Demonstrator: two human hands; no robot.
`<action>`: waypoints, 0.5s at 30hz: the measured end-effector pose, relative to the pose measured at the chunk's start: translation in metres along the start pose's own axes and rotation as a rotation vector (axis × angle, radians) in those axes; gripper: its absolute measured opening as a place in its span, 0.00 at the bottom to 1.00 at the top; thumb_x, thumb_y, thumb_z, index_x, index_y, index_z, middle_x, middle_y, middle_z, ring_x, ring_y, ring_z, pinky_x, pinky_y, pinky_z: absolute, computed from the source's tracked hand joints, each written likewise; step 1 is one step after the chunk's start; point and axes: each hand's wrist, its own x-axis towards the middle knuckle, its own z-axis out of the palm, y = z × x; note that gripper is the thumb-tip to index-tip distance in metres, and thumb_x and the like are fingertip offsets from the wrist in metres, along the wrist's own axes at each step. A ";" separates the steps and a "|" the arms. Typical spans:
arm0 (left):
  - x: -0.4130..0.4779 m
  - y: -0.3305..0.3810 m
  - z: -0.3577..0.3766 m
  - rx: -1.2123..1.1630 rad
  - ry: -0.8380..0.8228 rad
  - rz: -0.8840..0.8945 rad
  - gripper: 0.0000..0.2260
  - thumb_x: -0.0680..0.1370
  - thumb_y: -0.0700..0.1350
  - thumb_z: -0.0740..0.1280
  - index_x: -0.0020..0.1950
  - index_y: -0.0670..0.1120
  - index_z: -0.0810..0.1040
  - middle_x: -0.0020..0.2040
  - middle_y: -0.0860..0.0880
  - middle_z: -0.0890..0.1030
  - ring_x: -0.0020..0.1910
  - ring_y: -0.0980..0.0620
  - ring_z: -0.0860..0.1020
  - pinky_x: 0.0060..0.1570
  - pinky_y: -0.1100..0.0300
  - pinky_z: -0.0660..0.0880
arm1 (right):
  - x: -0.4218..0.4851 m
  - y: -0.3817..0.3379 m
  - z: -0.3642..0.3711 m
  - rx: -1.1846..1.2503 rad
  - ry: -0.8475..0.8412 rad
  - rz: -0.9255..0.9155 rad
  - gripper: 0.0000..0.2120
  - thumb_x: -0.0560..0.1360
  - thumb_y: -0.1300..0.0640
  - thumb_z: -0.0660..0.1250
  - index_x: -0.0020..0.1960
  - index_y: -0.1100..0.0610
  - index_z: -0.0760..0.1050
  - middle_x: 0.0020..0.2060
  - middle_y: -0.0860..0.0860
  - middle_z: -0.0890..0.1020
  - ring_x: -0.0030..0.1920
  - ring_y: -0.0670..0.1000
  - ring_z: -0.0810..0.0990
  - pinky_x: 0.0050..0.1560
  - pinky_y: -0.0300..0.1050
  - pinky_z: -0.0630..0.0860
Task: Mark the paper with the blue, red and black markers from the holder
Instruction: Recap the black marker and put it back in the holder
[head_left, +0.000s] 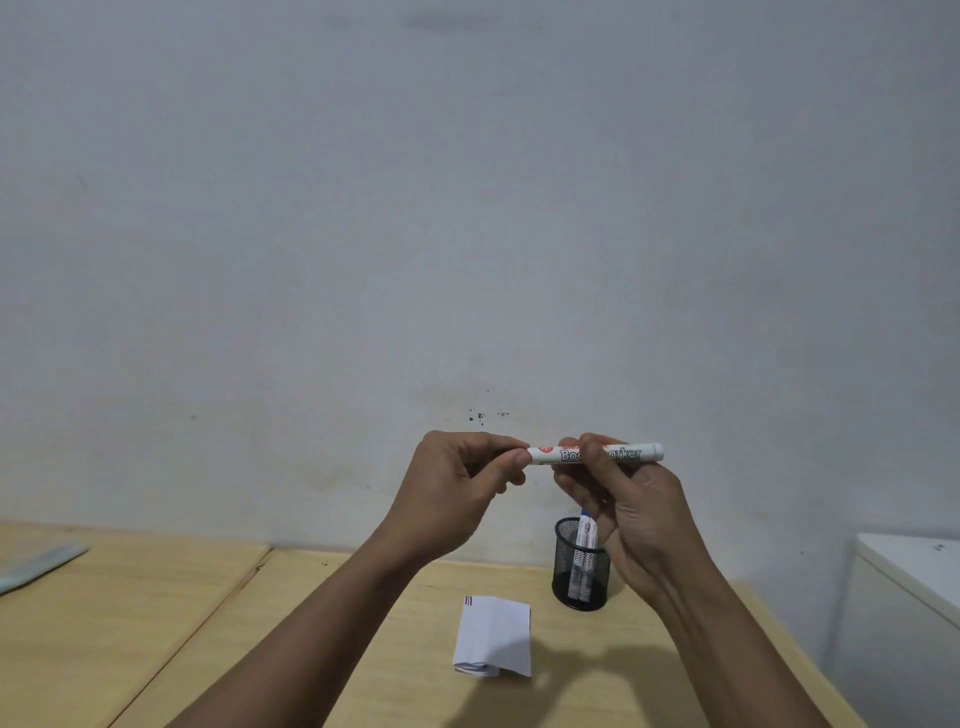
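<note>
I hold a white board marker with red print level in the air in front of the wall. My right hand grips its barrel. My left hand pinches the marker's left end, and the cap is hidden inside those fingers. Below, a folded white paper lies on the wooden table, with short red and dark lines at its top left corner. A black mesh holder stands just right of and behind the paper, with two markers upright in it, one blue-capped.
A pale flat object lies on the adjoining table at the far left. A white cabinet stands beyond the table's right edge. The grey wall rises directly behind the table.
</note>
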 end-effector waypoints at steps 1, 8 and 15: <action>0.001 -0.003 0.001 0.021 0.018 -0.009 0.05 0.77 0.44 0.72 0.50 0.47 0.87 0.35 0.51 0.86 0.32 0.58 0.78 0.36 0.62 0.75 | 0.004 0.002 -0.003 -0.096 0.052 -0.025 0.23 0.67 0.57 0.75 0.59 0.66 0.78 0.47 0.57 0.87 0.47 0.54 0.87 0.47 0.46 0.85; 0.022 -0.012 0.033 0.399 0.009 0.224 0.09 0.76 0.49 0.73 0.52 0.46 0.86 0.36 0.56 0.84 0.31 0.65 0.77 0.35 0.74 0.70 | 0.029 0.020 -0.040 -1.461 -0.004 -0.862 0.16 0.69 0.52 0.79 0.55 0.49 0.82 0.52 0.45 0.82 0.54 0.50 0.77 0.52 0.50 0.70; 0.055 -0.048 0.073 0.565 -0.075 0.153 0.15 0.78 0.56 0.67 0.64 0.54 0.77 0.44 0.59 0.82 0.43 0.57 0.78 0.47 0.59 0.75 | 0.070 0.017 -0.074 -1.156 0.041 -0.471 0.29 0.76 0.64 0.70 0.72 0.46 0.67 0.48 0.48 0.81 0.45 0.48 0.84 0.49 0.43 0.80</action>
